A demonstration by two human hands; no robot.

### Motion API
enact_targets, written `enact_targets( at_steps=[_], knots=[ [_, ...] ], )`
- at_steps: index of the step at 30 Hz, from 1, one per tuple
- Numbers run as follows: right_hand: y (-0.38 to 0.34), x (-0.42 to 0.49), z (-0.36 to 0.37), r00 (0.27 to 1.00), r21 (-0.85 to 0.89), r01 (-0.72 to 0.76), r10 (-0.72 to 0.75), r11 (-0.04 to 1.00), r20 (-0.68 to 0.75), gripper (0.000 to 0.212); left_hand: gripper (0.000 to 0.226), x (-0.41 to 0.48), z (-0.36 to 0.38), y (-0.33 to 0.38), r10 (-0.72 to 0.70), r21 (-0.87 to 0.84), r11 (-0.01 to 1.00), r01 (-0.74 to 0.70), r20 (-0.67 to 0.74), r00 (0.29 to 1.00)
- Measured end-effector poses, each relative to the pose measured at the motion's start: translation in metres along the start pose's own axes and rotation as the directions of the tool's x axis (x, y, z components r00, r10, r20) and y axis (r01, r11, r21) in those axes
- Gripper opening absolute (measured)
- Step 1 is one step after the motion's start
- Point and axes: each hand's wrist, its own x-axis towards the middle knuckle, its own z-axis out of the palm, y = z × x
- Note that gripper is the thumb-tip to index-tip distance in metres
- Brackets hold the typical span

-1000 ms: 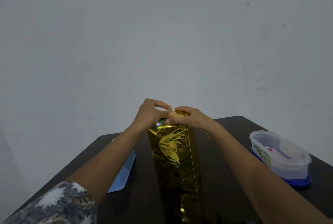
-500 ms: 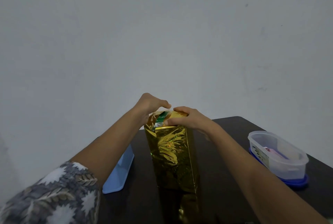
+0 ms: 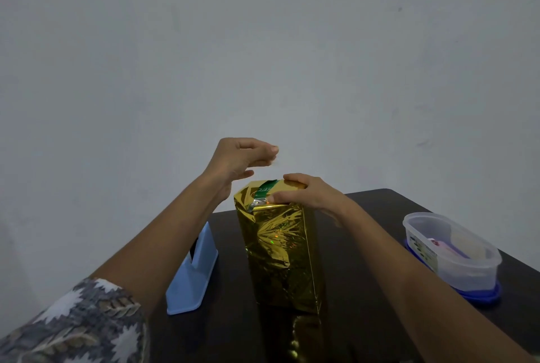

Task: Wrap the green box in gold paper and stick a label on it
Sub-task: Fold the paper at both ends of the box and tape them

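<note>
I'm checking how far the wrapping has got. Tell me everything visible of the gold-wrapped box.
The gold-wrapped box stands upright on the dark table, tall and narrow, in crinkled shiny foil. A green strip shows at the unclosed top. The right hand grips the top, thumb on the front fold; the left hand hovers above, apart. No label shows.

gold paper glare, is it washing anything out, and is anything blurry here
Head view: dim, flat light; the gold paper shows only small glints, nothing washed out, and mirrors faintly in the dark table. Head view: the left hand looks slightly smeared at its fingertips, the right hand is sharp.
</note>
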Motion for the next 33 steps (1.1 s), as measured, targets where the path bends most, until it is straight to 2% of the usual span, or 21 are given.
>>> enact_targets(
  at_steps=[9, 12, 14, 17, 21, 22, 24, 26, 27, 29, 33],
  knots=[
    [-0.001, -0.001, 0.000, 1.000, -0.011, 0.003, -0.003, 1.000, 0.003, 0.073, 0.005, 0.003, 0.000, 0.000, 0.122, -0.074, 0.989, -0.132, -0.123, 0.985],
    [-0.002, -0.002, 0.000, 1.000, -0.025, 0.009, -0.009, 1.000, -0.002, 0.073, 0.012, 0.003, 0.001, -0.003, 0.134, -0.039, 0.989, -0.140, -0.140, 0.981],
    [-0.003, -0.001, 0.000, 1.000, -0.028, 0.004, -0.004, 1.000, -0.003, 0.073, 0.020, 0.004, 0.000, -0.005, 0.109, -0.038, 0.993, -0.114, -0.117, 0.987],
    [-0.003, -0.003, -0.001, 1.000, -0.012, 0.013, -0.012, 1.000, 0.016, 0.072, 0.011, 0.003, -0.002, -0.008, 0.079, -0.051, 0.995, -0.080, -0.026, 0.997],
    [-0.001, -0.009, -0.002, 0.997, 0.120, 0.038, -0.046, 0.992, 0.065, 0.070, 0.020, -0.001, -0.003, -0.012, 0.125, -0.051, 0.991, -0.123, 0.020, 0.992],
    [-0.001, -0.010, 0.000, 0.998, 0.168, 0.052, -0.059, 0.984, 0.035, 0.069, 0.021, -0.002, -0.003, -0.013, 0.149, -0.050, 0.988, -0.149, 0.011, 0.989],
    [0.000, -0.008, 0.005, 0.982, 0.201, 0.135, -0.104, 0.970, -0.158, 0.063, 0.024, -0.003, -0.004, -0.013, 0.199, -0.044, 0.979, -0.199, -0.006, 0.980],
    [-0.004, -0.006, 0.006, 0.901, 0.167, 0.221, -0.136, 0.961, -0.412, 0.049, 0.026, -0.005, -0.006, -0.011, 0.242, -0.044, 0.969, -0.242, -0.001, 0.970],
    [-0.008, -0.006, 0.003, 0.858, 0.156, 0.249, -0.143, 0.956, -0.493, 0.040, 0.027, -0.006, -0.007, -0.010, 0.263, -0.045, 0.964, -0.262, 0.009, 0.965],
    [-0.016, -0.006, -0.002, 0.833, 0.134, 0.292, -0.183, 0.947, -0.523, 0.030, 0.027, -0.007, -0.010, -0.007, 0.305, -0.027, 0.952, -0.304, 0.027, 0.952],
    [-0.031, -0.010, -0.010, 0.872, 0.123, 0.341, -0.264, 0.932, -0.412, 0.027, 0.026, -0.007, -0.013, -0.001, 0.357, 0.068, 0.930, -0.362, 0.080, 0.931]
  ],
)
